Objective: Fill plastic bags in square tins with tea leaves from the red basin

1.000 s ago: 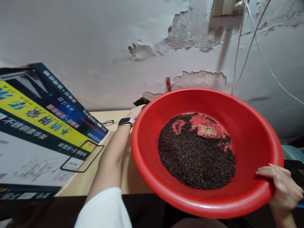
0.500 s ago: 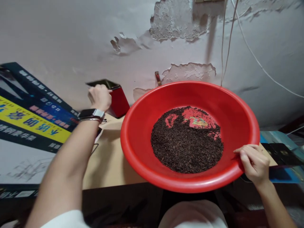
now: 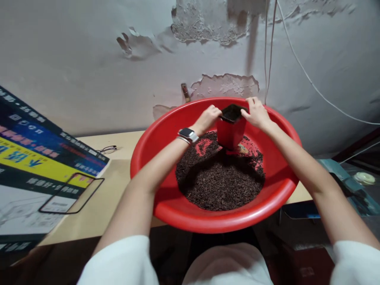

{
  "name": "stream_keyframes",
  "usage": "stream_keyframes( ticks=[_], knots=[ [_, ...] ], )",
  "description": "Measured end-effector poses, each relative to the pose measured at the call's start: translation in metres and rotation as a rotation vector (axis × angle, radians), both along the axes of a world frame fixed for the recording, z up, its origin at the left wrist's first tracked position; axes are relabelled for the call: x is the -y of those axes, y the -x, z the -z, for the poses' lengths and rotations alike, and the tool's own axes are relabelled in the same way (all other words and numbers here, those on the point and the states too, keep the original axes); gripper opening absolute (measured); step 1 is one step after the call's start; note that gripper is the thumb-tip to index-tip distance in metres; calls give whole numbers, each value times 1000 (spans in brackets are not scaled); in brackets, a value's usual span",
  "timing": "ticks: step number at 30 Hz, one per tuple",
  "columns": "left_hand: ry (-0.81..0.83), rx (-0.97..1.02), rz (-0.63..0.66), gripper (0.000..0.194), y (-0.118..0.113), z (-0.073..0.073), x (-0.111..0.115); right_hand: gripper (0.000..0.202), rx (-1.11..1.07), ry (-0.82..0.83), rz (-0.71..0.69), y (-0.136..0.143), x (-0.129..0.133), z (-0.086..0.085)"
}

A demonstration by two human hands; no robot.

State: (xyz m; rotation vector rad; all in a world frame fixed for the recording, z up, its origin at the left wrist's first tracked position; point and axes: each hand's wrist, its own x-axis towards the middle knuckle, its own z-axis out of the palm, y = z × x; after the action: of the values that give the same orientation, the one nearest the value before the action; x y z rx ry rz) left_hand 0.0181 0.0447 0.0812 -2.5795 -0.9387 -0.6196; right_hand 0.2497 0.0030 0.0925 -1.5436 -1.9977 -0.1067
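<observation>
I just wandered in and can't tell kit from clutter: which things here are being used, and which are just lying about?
In use:
red container, its top held between the left hand and right hand
red basin, beneath it
dark flakes in the basin

Apparently just lying about:
eyeglasses on the table
printed box
thin black frame

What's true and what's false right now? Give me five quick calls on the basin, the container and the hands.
1. The left hand and right hand both touch the red container. True.
2. The container's opening faces down. False: it faces up.
3. Dark grains lie in the red basin. True.
4. The watch is on the right wrist. False: it is on the left.
5. The printed box stands left of the basin. True.
</observation>
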Motion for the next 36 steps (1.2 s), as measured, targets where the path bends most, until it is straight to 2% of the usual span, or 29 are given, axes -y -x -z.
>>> stream_keyframes(
  ticks=[2,4,7,8,9,11,13,15,17,21,26,29,31,33,36],
  knots=[
    [52,-134,112,19,-21,22,-2,59,13,160,61,-3,-19,21],
    [95,-246,161,21,-29,36,-2,63,2,352,85,-11,-24,41],
    [163,-235,106,20,-22,55,5,58,-33,596,68,-21,-22,53],
    [204,-187,71,25,-19,62,10,56,-21,610,64,-21,-20,53],
    [255,-127,40,38,-16,69,16,55,13,570,61,-19,-18,51],
    [342,29,20,65,-12,81,30,48,131,386,8,-10,-14,44],
    [404,147,7,66,-13,88,41,36,250,236,-132,2,-10,39],
    [452,196,-11,55,-15,89,48,31,329,218,-282,11,-8,37],
    [467,197,-17,49,-18,85,50,36,360,262,-349,15,-7,38],
    [410,149,67,50,-23,79,53,58,399,293,-329,10,-3,35],
    [344,68,80,51,-27,77,60,42,568,253,-285,14,15,21],
    [362,22,14,54,-29,71,65,58,638,330,-213,20,20,21],
    [387,2,-62,59,-31,66,69,62,656,375,-164,23,21,23],
    [398,-3,-129,63,-34,62,75,53,681,391,-158,24,22,26],
    [390,-1,-185,66,-39,58,84,34,738,319,-251,25,24,29]
  ],
)
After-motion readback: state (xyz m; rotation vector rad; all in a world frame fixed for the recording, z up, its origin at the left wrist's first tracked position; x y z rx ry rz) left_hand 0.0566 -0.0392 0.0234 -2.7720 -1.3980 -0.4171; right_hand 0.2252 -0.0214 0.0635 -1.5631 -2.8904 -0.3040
